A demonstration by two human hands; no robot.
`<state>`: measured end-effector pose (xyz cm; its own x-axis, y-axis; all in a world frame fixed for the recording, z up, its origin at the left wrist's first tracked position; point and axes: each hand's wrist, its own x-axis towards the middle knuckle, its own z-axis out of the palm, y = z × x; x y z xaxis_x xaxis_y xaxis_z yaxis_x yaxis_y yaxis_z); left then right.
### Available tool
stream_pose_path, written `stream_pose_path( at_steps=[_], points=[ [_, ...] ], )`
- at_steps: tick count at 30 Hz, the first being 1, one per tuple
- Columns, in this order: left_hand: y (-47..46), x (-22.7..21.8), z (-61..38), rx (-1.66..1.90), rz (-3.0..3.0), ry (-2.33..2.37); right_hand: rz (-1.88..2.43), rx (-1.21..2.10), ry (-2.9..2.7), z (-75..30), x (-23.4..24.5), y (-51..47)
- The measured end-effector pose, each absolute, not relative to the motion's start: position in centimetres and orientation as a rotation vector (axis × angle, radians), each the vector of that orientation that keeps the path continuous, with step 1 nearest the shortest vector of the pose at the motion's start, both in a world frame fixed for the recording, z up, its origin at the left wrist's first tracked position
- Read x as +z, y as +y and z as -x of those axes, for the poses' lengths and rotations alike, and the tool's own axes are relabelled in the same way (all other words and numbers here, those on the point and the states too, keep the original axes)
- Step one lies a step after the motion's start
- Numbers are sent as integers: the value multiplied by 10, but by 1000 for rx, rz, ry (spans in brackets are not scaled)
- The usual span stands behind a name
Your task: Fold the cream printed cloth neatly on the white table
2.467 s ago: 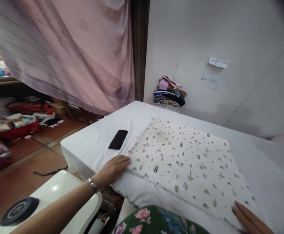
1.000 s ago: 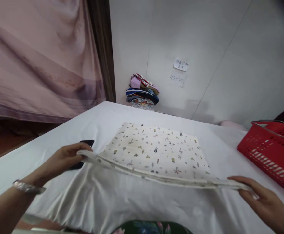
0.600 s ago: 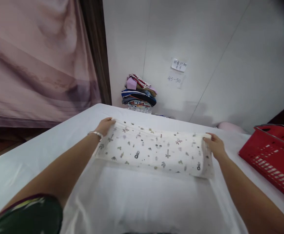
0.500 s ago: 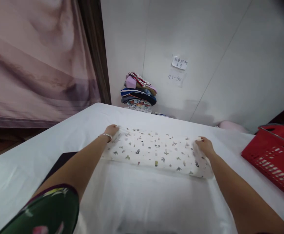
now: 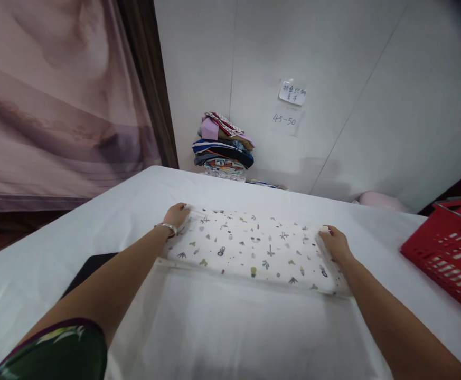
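A white cloth (image 5: 250,248) printed with small plants and dots lies across the table, its far part folded into a wide band. Thin, unprinted white material of the cloth stretches from the band toward me. With fingers closed, my left hand (image 5: 177,215) pinches the band's far left corner; a bracelet circles that wrist. At the far right corner, my right hand (image 5: 336,243) pinches the edge between thumb and fingers. Both hands are close to the tabletop, and the band is spread flat between them.
The table has a white cover (image 5: 135,200). A stack of folded fabrics (image 5: 224,145) stands at its back edge by the wall. On the right is a red plastic basket (image 5: 448,248). Something dark and flat (image 5: 90,269) lies beneath my left forearm. A pink curtain (image 5: 56,105) hangs at left.
My hands have drawn slightly apart, still pinching the cloth's corners. The printed band looks a little wider and nearer. The view has shifted slightly.
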<state>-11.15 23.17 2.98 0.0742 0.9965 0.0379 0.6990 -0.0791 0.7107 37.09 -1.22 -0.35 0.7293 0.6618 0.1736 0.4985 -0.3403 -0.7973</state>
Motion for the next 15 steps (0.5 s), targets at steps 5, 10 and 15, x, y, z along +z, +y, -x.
stream_pose_path(
  at_steps=[5,10,15],
  points=[
    [216,51,118,928,-1789,1543,1775,365,-801,-353,23,-30],
    [158,99,155,1089,-1663,1218,1560,560,-830,-332,62,-91],
    [70,125,239,871,-1802,1227,1642,737,-830,-315,76,-201]
  ],
)
